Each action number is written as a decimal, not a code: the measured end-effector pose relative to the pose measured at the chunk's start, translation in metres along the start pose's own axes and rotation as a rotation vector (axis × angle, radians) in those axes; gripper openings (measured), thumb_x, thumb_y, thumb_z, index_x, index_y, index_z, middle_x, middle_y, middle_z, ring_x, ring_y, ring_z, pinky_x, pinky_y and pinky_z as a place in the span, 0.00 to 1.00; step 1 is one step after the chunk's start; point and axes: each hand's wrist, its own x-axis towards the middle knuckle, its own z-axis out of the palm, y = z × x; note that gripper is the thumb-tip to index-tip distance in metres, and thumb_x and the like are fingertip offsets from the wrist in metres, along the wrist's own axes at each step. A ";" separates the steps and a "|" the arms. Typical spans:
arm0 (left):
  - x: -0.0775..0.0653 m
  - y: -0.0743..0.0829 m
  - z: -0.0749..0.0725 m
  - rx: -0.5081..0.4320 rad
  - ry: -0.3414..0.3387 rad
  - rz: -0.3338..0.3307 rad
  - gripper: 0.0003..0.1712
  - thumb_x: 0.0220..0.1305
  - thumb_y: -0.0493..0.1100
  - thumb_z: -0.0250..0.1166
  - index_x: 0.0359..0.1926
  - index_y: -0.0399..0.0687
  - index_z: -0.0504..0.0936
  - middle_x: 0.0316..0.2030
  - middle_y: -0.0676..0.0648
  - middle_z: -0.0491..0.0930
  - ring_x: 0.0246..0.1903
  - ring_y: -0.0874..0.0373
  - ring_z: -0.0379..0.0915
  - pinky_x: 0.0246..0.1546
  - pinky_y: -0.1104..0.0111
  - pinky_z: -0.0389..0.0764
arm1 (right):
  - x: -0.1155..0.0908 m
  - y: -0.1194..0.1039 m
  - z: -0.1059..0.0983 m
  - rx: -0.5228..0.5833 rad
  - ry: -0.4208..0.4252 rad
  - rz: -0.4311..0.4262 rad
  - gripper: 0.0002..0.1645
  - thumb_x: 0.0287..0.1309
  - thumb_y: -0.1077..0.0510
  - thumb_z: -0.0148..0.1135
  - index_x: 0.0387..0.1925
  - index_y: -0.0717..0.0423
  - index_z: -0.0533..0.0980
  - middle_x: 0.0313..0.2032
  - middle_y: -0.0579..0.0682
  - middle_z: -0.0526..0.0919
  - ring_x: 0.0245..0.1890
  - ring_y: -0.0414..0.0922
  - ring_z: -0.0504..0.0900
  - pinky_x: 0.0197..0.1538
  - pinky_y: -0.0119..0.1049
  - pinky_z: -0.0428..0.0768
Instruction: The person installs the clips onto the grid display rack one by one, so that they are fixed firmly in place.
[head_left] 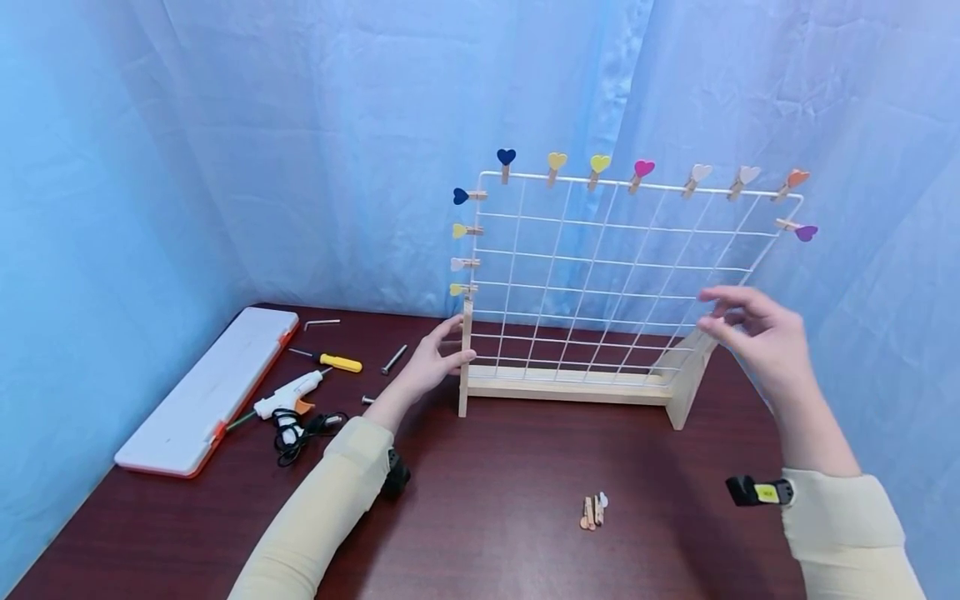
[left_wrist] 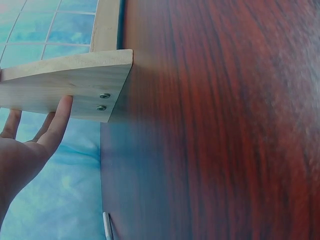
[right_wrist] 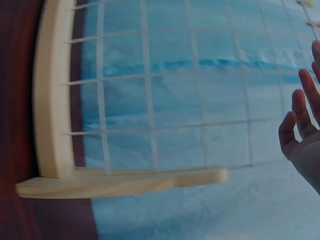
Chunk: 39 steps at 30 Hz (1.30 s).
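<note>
A white wire grid (head_left: 570, 258) stands upright in a pale wooden base (head_left: 570, 385) with two side panels. Several small clothespins with coloured hearts are clipped along its top edge, such as a pink one (head_left: 643, 169), and down its left side. A purple one (head_left: 806, 232) and an orange one (head_left: 797, 178) sit at the upper right. My left hand (head_left: 431, 360) holds the left side panel (left_wrist: 60, 90), thumb by its front edge, other fingers at its outer face and back edge. Loosely bent and holding nothing, my right hand (head_left: 765, 333) hovers beside the grid's right side.
More clothespins (head_left: 590, 512) lie in a small group near the table's front. At left are a white case (head_left: 210, 387), a glue gun (head_left: 288, 396) with black cord, a yellow screwdriver (head_left: 340, 363), a hex key (head_left: 322, 322) and a bolt (head_left: 393, 359). Blue curtains (head_left: 337, 167) hang behind.
</note>
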 end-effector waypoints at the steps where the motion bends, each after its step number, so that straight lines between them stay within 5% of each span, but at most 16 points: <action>1: 0.000 0.000 0.000 0.001 0.001 -0.002 0.39 0.54 0.47 0.64 0.65 0.60 0.56 0.61 0.46 0.59 0.57 0.48 0.63 0.38 0.56 0.80 | -0.005 0.003 0.004 -0.066 -0.058 -0.010 0.22 0.39 0.78 0.63 0.42 0.73 0.75 0.33 0.47 0.80 0.27 0.39 0.74 0.26 0.22 0.71; 7: -0.006 0.015 -0.002 -0.020 -0.033 -0.007 0.40 0.56 0.43 0.63 0.67 0.53 0.54 0.63 0.42 0.57 0.58 0.44 0.61 0.41 0.51 0.77 | -0.033 0.025 0.027 -0.245 -0.381 -0.029 0.23 0.41 0.68 0.68 0.44 0.56 0.77 0.39 0.47 0.79 0.32 0.40 0.74 0.32 0.25 0.72; 12: -0.002 0.007 -0.001 -0.015 -0.025 -0.005 0.39 0.56 0.42 0.62 0.66 0.55 0.54 0.63 0.43 0.57 0.58 0.45 0.61 0.40 0.52 0.78 | -0.058 0.030 0.049 -0.299 -0.603 -0.086 0.23 0.39 0.62 0.70 0.42 0.50 0.77 0.37 0.43 0.79 0.33 0.38 0.73 0.33 0.27 0.73; 16: 0.001 -0.001 -0.001 0.007 0.000 0.008 0.39 0.55 0.45 0.63 0.66 0.59 0.56 0.62 0.45 0.59 0.57 0.47 0.63 0.36 0.59 0.81 | -0.083 0.062 0.059 -0.242 -0.760 -0.130 0.22 0.41 0.59 0.70 0.43 0.49 0.77 0.40 0.41 0.79 0.38 0.37 0.76 0.38 0.27 0.75; 21: 0.001 -0.001 -0.001 0.010 0.009 0.014 0.38 0.55 0.46 0.64 0.65 0.60 0.57 0.61 0.46 0.60 0.56 0.48 0.64 0.34 0.62 0.81 | -0.104 0.085 0.069 -0.089 -0.945 -0.038 0.19 0.44 0.59 0.68 0.42 0.52 0.77 0.38 0.45 0.78 0.33 0.42 0.75 0.32 0.33 0.77; 31: 0.002 -0.001 -0.001 -0.018 -0.004 0.019 0.38 0.56 0.42 0.63 0.66 0.56 0.56 0.62 0.44 0.58 0.56 0.45 0.63 0.33 0.62 0.81 | -0.121 0.095 0.079 -0.070 -1.107 -0.037 0.15 0.45 0.53 0.67 0.39 0.45 0.78 0.36 0.40 0.77 0.32 0.38 0.74 0.32 0.29 0.75; 39: -0.008 0.020 -0.002 -0.042 -0.045 -0.003 0.39 0.57 0.38 0.61 0.67 0.49 0.54 0.63 0.39 0.56 0.57 0.41 0.60 0.39 0.53 0.79 | -0.126 0.100 0.083 -0.114 -1.108 -0.081 0.11 0.42 0.50 0.68 0.32 0.40 0.79 0.33 0.36 0.76 0.34 0.34 0.71 0.34 0.27 0.73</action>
